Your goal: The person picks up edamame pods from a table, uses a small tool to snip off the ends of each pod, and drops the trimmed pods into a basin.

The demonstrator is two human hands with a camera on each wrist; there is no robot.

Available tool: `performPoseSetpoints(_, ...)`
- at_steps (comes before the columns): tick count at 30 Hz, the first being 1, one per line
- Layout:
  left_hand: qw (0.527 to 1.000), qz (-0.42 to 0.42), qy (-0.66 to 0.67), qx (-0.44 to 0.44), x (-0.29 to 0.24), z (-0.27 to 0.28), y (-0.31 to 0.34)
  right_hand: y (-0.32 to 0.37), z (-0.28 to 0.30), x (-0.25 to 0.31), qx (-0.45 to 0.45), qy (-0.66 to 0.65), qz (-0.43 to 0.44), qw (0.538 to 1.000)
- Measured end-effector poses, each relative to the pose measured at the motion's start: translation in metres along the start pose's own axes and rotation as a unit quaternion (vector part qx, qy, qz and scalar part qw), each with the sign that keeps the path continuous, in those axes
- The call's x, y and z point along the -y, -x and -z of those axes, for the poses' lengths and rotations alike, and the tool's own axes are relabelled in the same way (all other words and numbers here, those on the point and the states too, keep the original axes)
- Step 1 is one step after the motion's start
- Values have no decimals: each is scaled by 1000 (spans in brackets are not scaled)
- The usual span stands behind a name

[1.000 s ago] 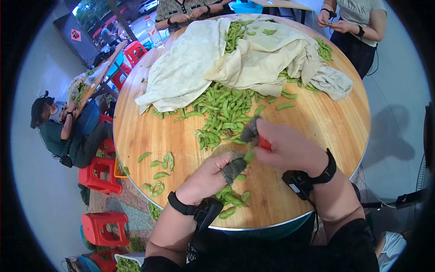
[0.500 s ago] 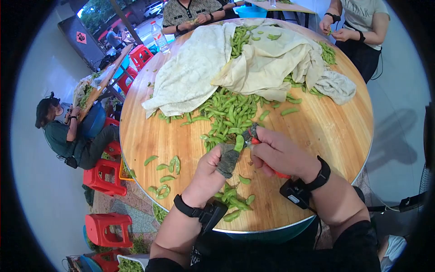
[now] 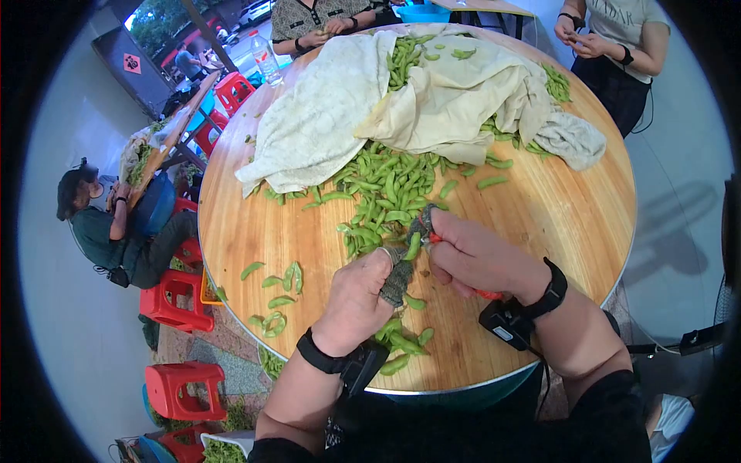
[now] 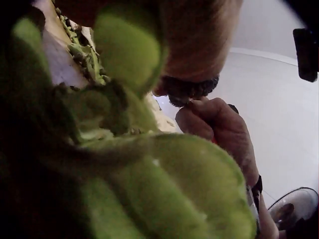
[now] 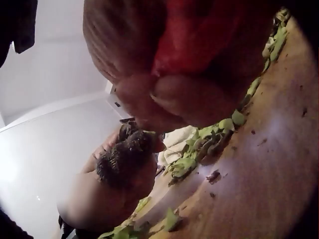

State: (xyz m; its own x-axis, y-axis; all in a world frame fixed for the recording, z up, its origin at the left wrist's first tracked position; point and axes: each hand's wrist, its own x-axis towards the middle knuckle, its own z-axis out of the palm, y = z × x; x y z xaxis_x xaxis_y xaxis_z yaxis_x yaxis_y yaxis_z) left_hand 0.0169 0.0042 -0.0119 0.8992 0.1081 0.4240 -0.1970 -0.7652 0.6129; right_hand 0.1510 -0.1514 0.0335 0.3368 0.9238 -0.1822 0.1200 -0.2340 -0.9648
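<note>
My left hand [image 3: 359, 289], a grey cloth cover on its thumb, holds a green soybean pod [image 3: 413, 247] upright over the table. In the left wrist view, more green pods [image 4: 194, 184] fill the foreground within that hand. My right hand [image 3: 475, 255] meets the pod's upper end, with another grey cover [image 3: 421, 221] on one digit. It grips a red-handled tool [image 3: 488, 295] whose working end is mostly hidden by the fingers. Red handle [image 5: 199, 40] also shows inside the curled fingers in the right wrist view. Below the hands lies a small group of pods [image 3: 397, 339].
A large pod pile [image 3: 390, 181] spreads from under white cloths [image 3: 324, 116] on the round wooden table [image 3: 540, 231]. Several loose pods [image 3: 274, 324] lie at the left. Red stools [image 3: 185, 390] stand on the floor. Other people [image 3: 123, 224] work around the room.
My hands parted slightly from a second ago, bringing the pod upright into view, then drew together again. The left hand has turned over the pod. The table pods look the same.
</note>
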Motion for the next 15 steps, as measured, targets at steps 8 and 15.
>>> performPoseSetpoints(8, 943, 156, 292, 33, -13, 5, 1, 4, -5, 7, 9, -79, -3, 997)
performPoseSetpoints(15, 666, 247, 697, 103, -17, 14, 4, 7, -12, 2, 115, -385, 5, 916)
